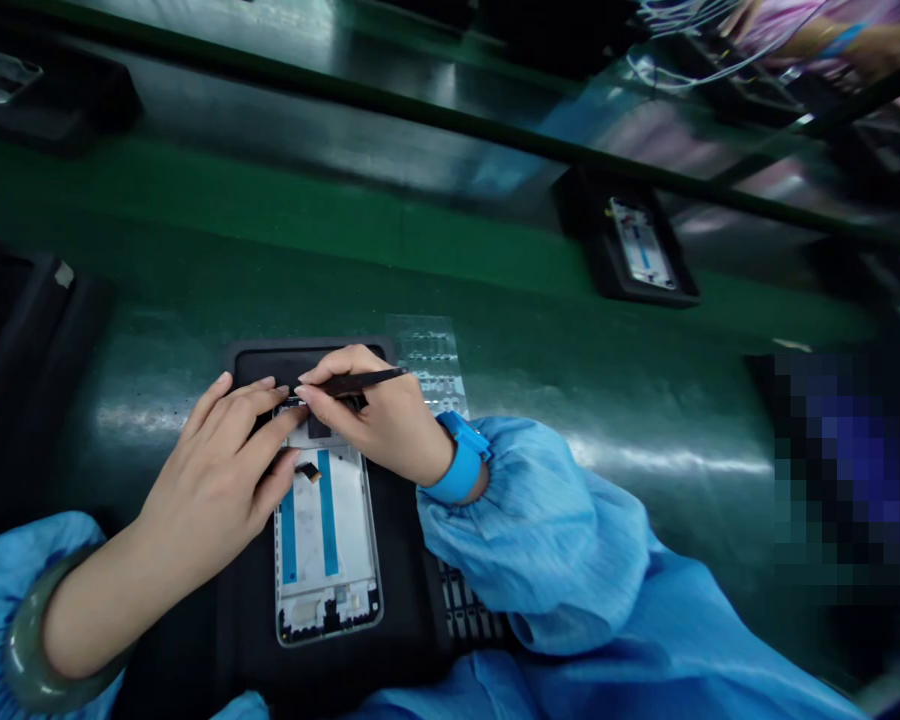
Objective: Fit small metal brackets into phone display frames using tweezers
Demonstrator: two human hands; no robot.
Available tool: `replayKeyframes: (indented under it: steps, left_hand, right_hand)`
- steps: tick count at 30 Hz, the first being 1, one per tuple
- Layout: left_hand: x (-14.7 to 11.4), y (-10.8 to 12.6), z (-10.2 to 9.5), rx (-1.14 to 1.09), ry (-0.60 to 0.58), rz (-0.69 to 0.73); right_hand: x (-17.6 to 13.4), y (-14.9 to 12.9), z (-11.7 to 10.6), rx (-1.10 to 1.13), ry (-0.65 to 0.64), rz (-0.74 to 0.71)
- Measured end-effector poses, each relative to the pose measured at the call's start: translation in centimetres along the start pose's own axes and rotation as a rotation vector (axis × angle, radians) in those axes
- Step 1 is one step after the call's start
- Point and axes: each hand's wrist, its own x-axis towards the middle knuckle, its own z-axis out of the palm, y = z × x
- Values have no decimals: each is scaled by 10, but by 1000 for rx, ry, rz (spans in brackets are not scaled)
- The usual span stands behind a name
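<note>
A phone frame (351, 520) with two blue strips lies in a black tray (405, 560) in front of me. My left hand (229, 465) rests across its upper left, fingers stretched out, with the index fingertip at the top part of the frame. Just beyond the left thumb, a small dark flex cable (309, 471) sticks up from the frame. Dark, slim tweezers (367, 380) are pinched in my right hand (386, 420), over the frame's top end. Their tips are hidden by the fingers. A blue band circles the right wrist.
A clear plastic sheet (427, 345) with rows of small parts lies beside the tray. Further right, another phone frame (641, 240) sits in a black box (607, 275) along the green bench (495, 350). Black trays stand at the left; another person's arm is blurred at top right.
</note>
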Motion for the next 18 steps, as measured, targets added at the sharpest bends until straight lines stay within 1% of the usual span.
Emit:
replayKeyframes:
  steps: [9, 14, 18]
  left_hand:
    - [0, 0, 2, -20, 7, -17]
    - [-1, 0, 4, -18, 11, -27]
    - [-1, 0, 4, -17, 17, -27]
  right_hand:
    - [0, 0, 2, -43, -21, -12]
    - [-1, 2, 2, -21, 12, -11]
    - [-2, 2, 2, -56, 22, -29]
